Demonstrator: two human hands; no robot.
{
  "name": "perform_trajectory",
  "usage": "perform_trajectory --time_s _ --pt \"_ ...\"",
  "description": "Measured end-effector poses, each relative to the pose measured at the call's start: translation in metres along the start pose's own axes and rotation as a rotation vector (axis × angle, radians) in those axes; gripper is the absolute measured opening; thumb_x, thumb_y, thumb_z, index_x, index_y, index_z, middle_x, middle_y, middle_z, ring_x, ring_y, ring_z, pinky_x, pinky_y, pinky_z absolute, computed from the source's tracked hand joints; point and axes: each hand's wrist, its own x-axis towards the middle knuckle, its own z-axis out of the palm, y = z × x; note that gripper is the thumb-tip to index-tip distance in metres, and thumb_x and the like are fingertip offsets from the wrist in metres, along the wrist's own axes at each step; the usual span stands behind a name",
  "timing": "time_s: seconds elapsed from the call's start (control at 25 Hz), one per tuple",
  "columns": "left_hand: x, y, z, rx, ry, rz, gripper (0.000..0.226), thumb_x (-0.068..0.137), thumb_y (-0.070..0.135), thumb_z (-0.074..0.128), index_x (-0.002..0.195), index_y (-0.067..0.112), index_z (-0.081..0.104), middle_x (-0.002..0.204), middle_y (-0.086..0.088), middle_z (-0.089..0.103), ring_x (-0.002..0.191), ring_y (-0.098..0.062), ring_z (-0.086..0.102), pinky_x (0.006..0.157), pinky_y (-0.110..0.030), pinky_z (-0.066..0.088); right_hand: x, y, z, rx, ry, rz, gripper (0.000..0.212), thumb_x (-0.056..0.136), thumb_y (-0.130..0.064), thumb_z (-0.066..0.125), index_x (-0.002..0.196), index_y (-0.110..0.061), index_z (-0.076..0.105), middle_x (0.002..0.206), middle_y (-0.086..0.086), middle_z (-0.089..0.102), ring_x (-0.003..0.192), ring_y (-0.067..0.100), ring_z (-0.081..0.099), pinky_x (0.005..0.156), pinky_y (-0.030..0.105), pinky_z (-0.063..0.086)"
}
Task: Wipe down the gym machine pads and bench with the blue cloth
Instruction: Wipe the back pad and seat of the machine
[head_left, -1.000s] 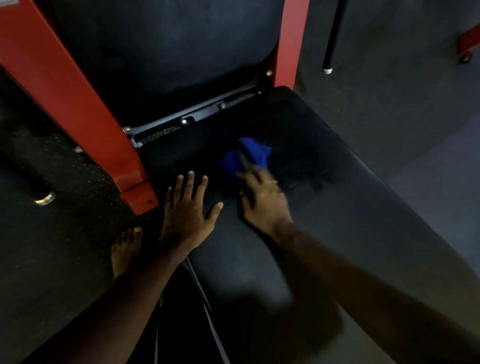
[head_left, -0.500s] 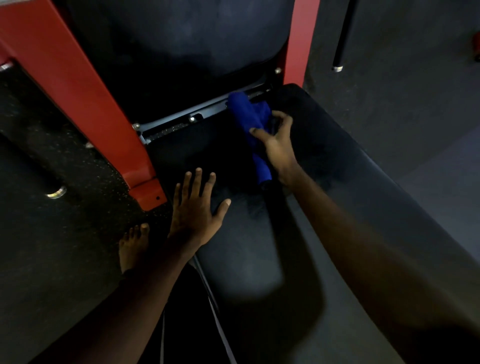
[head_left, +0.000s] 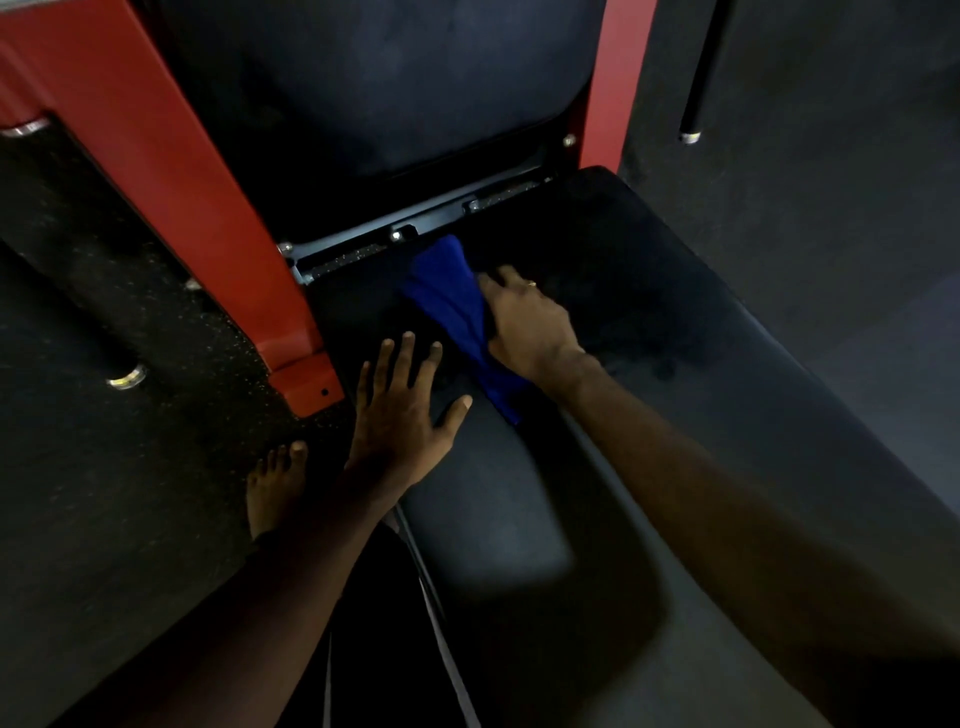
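At the bench (head_left: 675, 415) back edge, right hand (head_left: 524, 325) grip holds blue cloth (head_left: 447, 296); left hand (head_left: 402, 410) flat.

One head-worn wide-angle view, aimed forward and steeply down.

It looks from near above the bench (head_left: 675, 395), which fills centre and lower right; the red frame (head_left: 192, 208) slants across the upper left, and the dim upper right corner is probably floor (head_left: 841, 166).
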Motion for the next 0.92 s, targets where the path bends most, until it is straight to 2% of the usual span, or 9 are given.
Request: perform_trajectory --time_s 0.08,0.16,0.24,0.32,0.4,0.52,0.6,0.72,0.92 --pt "0.001 0.0 0.001 -0.004 -0.007 0.0 0.074 0.09 0.062 0.048 0.15 0.021 0.035 0.162 -0.011 0.02 0.151 -0.032 0.01 0.12 -0.052 0.01 0.005 -0.013 0.015 0.043 0.011 0.094 0.056 0.098 -0.028 0.047 0.151 -0.016 0.037 0.141 0.013 0.048 0.122 0.035 0.055 0.096 0.047 0.049" --pt "-0.001 0.0 0.002 0.005 0.017 0.011 0.073 0.088 0.064 0.044 0.144 0.016 0.043 0.158 -0.015 0.028 0.15 -0.034 0.016 0.12 -0.054 0.015 0.003 -0.019 0.018 0.169 0.132 0.128 0.06 0.102 -0.046 0.036 0.152 -0.013 0.036 0.146 0.013 0.046 0.127 0.033 0.052 0.104 0.047 0.044" --pt "-0.001 -0.001 0.003 0.012 0.035 0.029 0.074 0.086 0.063 0.04 0.138 0.01 0.049 0.152 -0.018 0.038 0.147 -0.037 0.022 0.118 -0.056 0.02 -0.008 -0.026 0.022 0.149 0.178 0.005 0.079 0.095 -0.07 0.034 0.154 -0.016 0.033 0.153 0.011 0.039 0.136 0.031 0.043 0.111 0.049 0.035" --pt "-0.002 -0.002 0.005 0.02 0.016 0.03 0.076 0.085 0.06 0.039 0.139 0.007 0.048 0.152 -0.018 0.038 0.148 -0.036 0.021 0.119 -0.056 0.019 -0.018 -0.033 0.033 0.022 0.104 -0.118 0.085 0.09 -0.075 0.042 0.154 -0.019 0.032 0.15 0.011 0.042 0.135 0.032 0.043 0.111 0.051 0.037" --pt "-0.003 -0.003 0.006 0.032 0.028 0.023 0.076 0.088 0.061 0.037 0.143 0.01 0.045 0.155 -0.016 0.034 0.149 -0.035 0.019 0.12 -0.054 0.017 -0.013 -0.03 0.032 0.181 0.108 -0.127 0.067 0.097 -0.053 0.053 0.152 -0.02 0.035 0.14 0.011 0.054 0.123 0.028 0.054 0.105 0.048 0.045" --pt "-0.002 -0.002 0.004 0.015 0.03 0.033 0.076 0.088 0.064 0.034 0.147 0.017 0.04 0.161 -0.013 0.024 0.15 -0.034 0.014 0.12 -0.053 0.013 0.01 -0.006 0.007 0.628 0.308 0.007 0.057 0.097 -0.021 0.06 0.149 -0.017 0.038 0.135 0.006 0.06 0.114 0.016 0.061 0.105 0.035 0.047" --pt "-0.002 -0.004 0.003 0.001 0.019 0.032 0.076 0.089 0.065 0.033 0.149 0.019 0.037 0.162 -0.013 0.02 0.151 -0.032 0.011 0.121 -0.052 0.01 0.023 0.023 -0.008 0.563 0.3 0.101 0.061 0.095 -0.014 0.06 0.151 -0.015 0.036 0.145 0.008 0.051 0.126 0.023 0.055 0.111 0.038 0.042" --pt "-0.003 -0.003 0.004 0.003 0.023 0.017 0.077 0.091 0.066 0.029 0.154 0.023 0.029 0.164 -0.009 0.017 0.152 -0.03 0.008 0.121 -0.049 0.006 0.033 0.043 -0.005 0.131 0.128 0.255 0.074 0.092 -0.005 0.052 0.159 -0.014 0.022 0.163 0.02 0.018 0.135 0.044 0.042 0.113 0.051 0.037" --pt "-0.002 -0.003 0.006 0.028 0.052 0.021 0.068 0.091 0.064 0.033 0.137 0.016 0.049 0.161 -0.012 0.024 0.151 -0.032 0.014 0.12 -0.051 0.012 0.038 -0.014 0.037 0.059 -0.018 0.188 0.093 0.083 -0.083 0.025 0.16 -0.034 0.008 0.168 0.009 -0.001 0.152 0.043 -0.004 0.119 0.063 0.001"
